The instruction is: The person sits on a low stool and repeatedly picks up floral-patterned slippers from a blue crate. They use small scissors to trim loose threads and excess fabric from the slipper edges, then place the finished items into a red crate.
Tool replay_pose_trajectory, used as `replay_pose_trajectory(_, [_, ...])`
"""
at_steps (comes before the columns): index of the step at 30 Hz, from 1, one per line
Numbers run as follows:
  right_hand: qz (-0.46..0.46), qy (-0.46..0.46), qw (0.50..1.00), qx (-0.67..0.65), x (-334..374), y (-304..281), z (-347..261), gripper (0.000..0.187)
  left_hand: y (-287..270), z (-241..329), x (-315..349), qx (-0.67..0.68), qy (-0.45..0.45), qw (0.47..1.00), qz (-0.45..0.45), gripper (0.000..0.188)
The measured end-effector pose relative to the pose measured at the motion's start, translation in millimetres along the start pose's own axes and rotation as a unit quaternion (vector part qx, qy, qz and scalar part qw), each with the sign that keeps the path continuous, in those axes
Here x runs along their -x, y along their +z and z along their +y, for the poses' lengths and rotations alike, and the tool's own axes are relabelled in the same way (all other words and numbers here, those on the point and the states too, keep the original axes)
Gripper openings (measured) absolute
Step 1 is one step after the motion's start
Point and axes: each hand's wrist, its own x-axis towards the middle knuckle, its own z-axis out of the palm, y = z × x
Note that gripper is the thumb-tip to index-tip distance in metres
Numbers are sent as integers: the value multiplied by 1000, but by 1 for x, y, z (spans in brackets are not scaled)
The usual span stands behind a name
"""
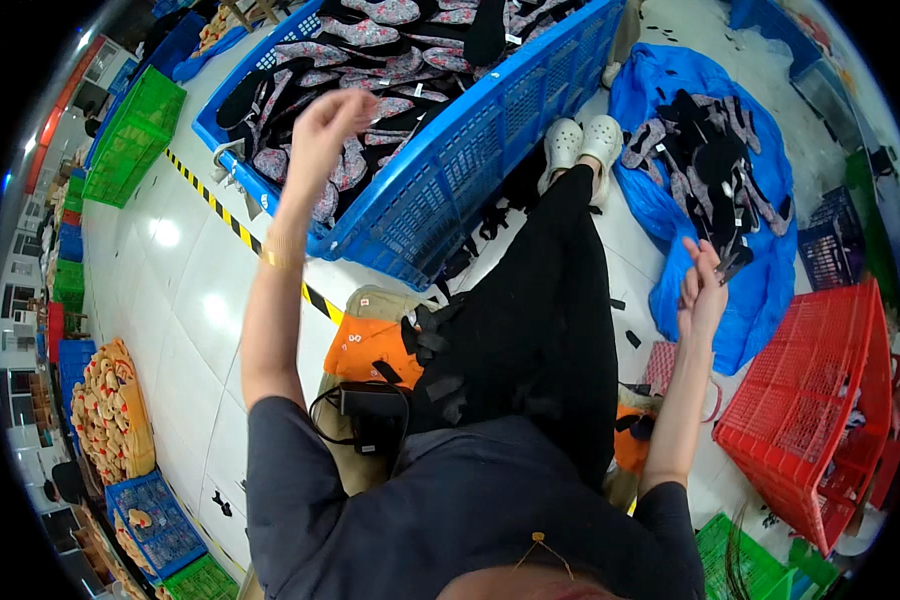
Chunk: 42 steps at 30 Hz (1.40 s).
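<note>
My left hand (332, 122) is raised over a large blue crate (440, 190), its fingers curled together. Nothing shows in its grasp. The crate is heaped with floral and black fabric pieces (370, 62), some with small white tags. My right hand (703, 295) is closed on small dark scissors (737, 262), whose blades stick out past the fingers; the handles are mostly hidden. Just beyond it, a loose pile of similar fabric pieces (715, 160) lies on a blue plastic sheet (660, 85) on the floor.
My legs stretch forward between crate and sheet. Dark scraps (450, 395) lie on my lap and the floor. A black box-shaped object (373, 402) with a cable sits by my left hip. Red crates (795, 400) stand at right; a green crate (135, 137) and tan plush pieces (110, 410) are left.
</note>
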Motion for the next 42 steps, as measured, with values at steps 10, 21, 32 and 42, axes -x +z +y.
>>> replay_pose_trajectory(10, [-460, -440, 718, -281, 120, 116, -113, 31, -40, -231, -138, -537, -122, 827, -114, 44])
replay_pose_trajectory(21, [-408, -557, 654, -308, 123, 124, -97, 42, -45, -231, -143, -484, -137, 864, -16, 23])
replay_pose_trajectory(32, [-120, -333, 872, 338, 161, 98, -68, 17, -40, 49, -56, 183, -14, 974, -132, 21])
replay_pose_trajectory(42, [-99, -128, 982, -96, 122, 138, -35, 54, 180, 122, 101, -51, 311, 945, -87, 11])
